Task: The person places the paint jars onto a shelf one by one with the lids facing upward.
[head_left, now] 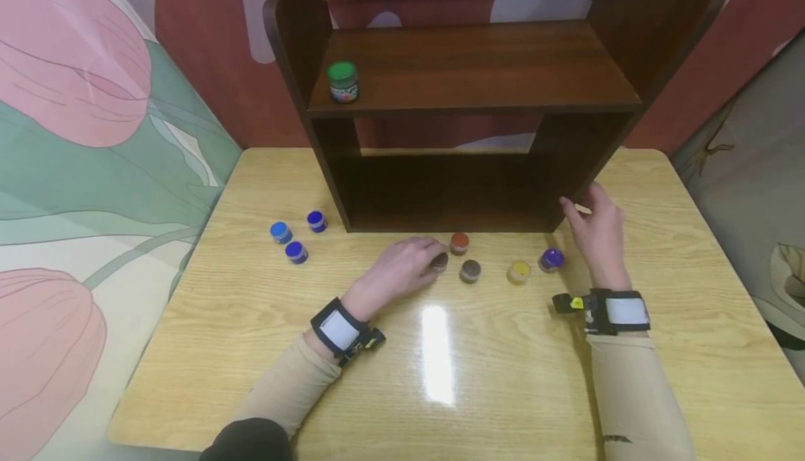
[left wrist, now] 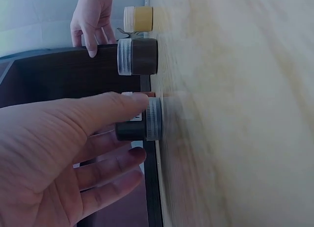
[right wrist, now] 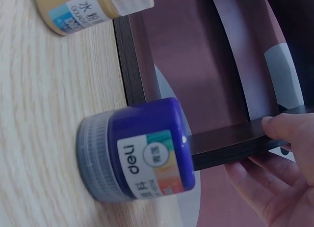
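Observation:
A dark paint jar (head_left: 438, 262) stands lid-down on the table in front of the shelf unit. My left hand (head_left: 402, 265) holds it; in the left wrist view the thumb (left wrist: 117, 105) lies along its side and the other fingers are behind. My right hand (head_left: 597, 227) grips the front edge of the right side panel of the brown wooden shelf unit (head_left: 472, 63), thumb on the inner face and fingers on the outer. Just left of that hand is a purple paint jar (right wrist: 147, 148), lid-down. A brown jar (left wrist: 144, 56) and a red-orange jar (head_left: 460, 242) stand close to the left hand.
A yellow-ochre jar (head_left: 518, 272) stands between the brown and purple ones. Blue jars (head_left: 280, 232) form a small group left of the shelf unit. On the upper shelf, at its left end, sits a green jar (head_left: 342, 82). Patterned cloth hangs behind the table (head_left: 490, 391).

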`<state>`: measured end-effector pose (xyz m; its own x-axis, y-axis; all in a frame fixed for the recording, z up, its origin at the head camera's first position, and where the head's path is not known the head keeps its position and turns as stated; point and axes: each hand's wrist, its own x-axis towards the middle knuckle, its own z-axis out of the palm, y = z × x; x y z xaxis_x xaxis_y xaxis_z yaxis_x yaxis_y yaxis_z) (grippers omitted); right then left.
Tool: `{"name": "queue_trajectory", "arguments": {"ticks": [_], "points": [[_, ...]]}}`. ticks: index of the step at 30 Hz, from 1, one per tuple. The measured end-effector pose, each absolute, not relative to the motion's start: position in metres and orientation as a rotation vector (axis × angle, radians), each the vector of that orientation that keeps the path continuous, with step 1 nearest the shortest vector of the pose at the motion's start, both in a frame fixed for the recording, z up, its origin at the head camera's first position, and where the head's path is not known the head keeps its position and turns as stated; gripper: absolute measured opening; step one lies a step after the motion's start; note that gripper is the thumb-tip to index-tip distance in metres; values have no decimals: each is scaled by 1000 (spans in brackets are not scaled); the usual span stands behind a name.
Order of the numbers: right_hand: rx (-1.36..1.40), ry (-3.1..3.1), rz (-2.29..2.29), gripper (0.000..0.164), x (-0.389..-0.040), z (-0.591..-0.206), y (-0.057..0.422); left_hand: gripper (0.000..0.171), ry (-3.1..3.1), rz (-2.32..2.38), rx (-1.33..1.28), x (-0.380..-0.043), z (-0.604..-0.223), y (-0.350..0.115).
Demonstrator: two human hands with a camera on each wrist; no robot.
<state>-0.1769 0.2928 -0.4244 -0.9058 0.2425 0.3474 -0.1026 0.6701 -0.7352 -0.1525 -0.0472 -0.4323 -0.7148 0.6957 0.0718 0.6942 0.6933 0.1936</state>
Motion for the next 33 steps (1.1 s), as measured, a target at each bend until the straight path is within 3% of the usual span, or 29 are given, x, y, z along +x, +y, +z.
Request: {"name": "queue_trajectory", "arguments": {"ticks": [33], "points": [[-128,-2493,1082,33,-178,-424,293,31,2814,532,1200,-151,-435,-45]]}}
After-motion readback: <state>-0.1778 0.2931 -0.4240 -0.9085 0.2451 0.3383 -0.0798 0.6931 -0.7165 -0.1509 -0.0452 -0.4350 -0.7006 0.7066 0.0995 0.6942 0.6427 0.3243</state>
